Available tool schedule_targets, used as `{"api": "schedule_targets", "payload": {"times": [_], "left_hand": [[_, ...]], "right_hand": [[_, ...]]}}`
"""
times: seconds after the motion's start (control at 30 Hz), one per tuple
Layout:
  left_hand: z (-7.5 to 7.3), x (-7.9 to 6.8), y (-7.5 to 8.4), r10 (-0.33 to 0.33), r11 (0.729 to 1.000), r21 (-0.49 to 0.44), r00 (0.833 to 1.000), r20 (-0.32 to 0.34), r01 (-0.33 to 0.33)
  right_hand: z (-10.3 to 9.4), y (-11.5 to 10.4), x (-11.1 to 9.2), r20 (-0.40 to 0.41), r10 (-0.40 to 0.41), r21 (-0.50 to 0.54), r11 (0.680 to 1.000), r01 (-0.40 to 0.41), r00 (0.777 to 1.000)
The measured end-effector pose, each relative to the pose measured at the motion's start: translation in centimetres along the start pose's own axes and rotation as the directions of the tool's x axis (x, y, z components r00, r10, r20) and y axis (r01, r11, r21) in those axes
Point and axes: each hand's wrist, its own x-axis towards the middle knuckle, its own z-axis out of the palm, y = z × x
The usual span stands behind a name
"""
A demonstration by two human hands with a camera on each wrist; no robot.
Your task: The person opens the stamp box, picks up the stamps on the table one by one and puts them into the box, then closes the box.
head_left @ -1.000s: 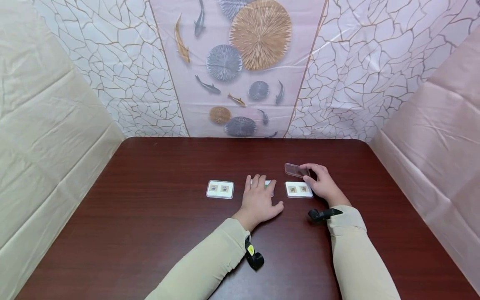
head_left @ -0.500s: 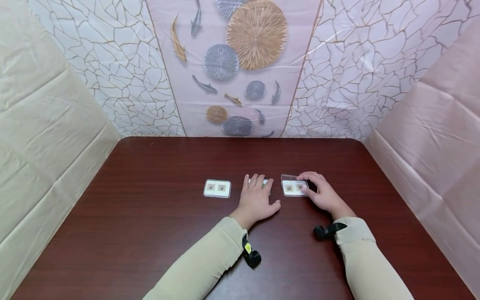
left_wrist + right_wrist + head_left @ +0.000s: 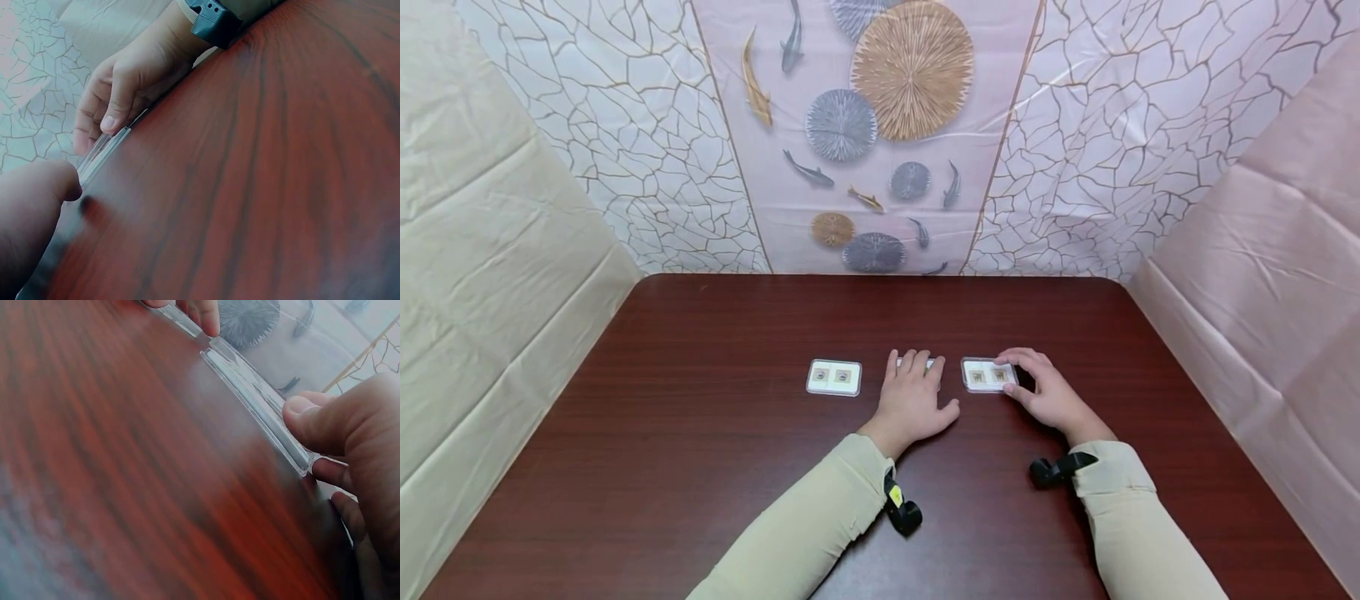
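My right hand [image 3: 1051, 398] pinches a clear plastic lid [image 3: 247, 375] at its right end, thumb near and fingers on the far side. The lid lies over the right-hand flat case [image 3: 979, 380], whose white insert bears two small square pictures. In the right wrist view a thin gap shows between lid and case base [image 3: 259, 419] toward the left end. My left hand [image 3: 912, 404] rests with straight, spread fingers over the middle flat case [image 3: 180, 320], hiding most of it. A similar case [image 3: 833, 377] with two small pictures lies left of that hand.
The dark red-brown wooden table [image 3: 662, 467] reaches back to a patterned cloth backdrop [image 3: 1052, 167]. Pale cloth panels [image 3: 497, 250] stand at both sides. Each wrist wears a black camera, such as the left camera [image 3: 904, 515].
The right hand has brought the lid down and toward me, from above and behind the right case onto it. The head view has shifted slightly. The left hand stays over the middle case.
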Motion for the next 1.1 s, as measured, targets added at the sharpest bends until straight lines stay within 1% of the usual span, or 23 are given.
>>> {"api": "schedule_targets", "payload": {"times": [0.17, 0.23, 0.37, 0.5, 0.7, 0.83, 1.1], "left_hand": [[0.0, 0.2, 0.0, 0.015, 1.0, 0.014, 1.0, -0.002, -0.015], [0.1, 0.2, 0.0, 0.033, 0.999, 0.015, 0.999, -0.003, -0.033], [0.1, 0.1, 0.1, 0.113, 0.993, 0.018, 0.994, -0.001, -0.113], [0.0, 0.0, 0.4, 0.2, 0.98, 0.014, 0.98, 0.013, -0.2], [0.0, -0.2, 1.0, 0.273, 0.962, 0.013, 0.961, 0.034, -0.273], [0.0, -0.2, 1.2, 0.289, 0.957, 0.025, 0.957, 0.035, -0.29], [-0.2, -0.2, 1.3, 0.276, 0.96, 0.029, 0.959, 0.071, -0.278]], "right_hand": [[-0.1, 0.1, 0.0, 0.009, -0.024, -0.018, 1.0, 0.024, 1.0], [-0.1, 0.2, 0.0, 0.014, -0.039, -0.026, 0.999, 0.04, 0.999], [0.0, 0.5, -0.1, 0.021, -0.06, -0.037, 0.998, 0.06, 0.998], [0.1, 0.6, -0.2, 0.032, -0.054, -0.044, 0.998, 0.055, 0.998], [0.1, 0.5, -0.3, 0.053, -0.05, -0.05, 0.997, 0.053, 0.997], [0.0, 0.5, -0.4, 0.054, -0.052, -0.064, 0.996, 0.055, 0.997], [-0.1, 0.5, -0.3, 0.059, -0.057, -0.072, 0.995, 0.061, 0.997]]}}
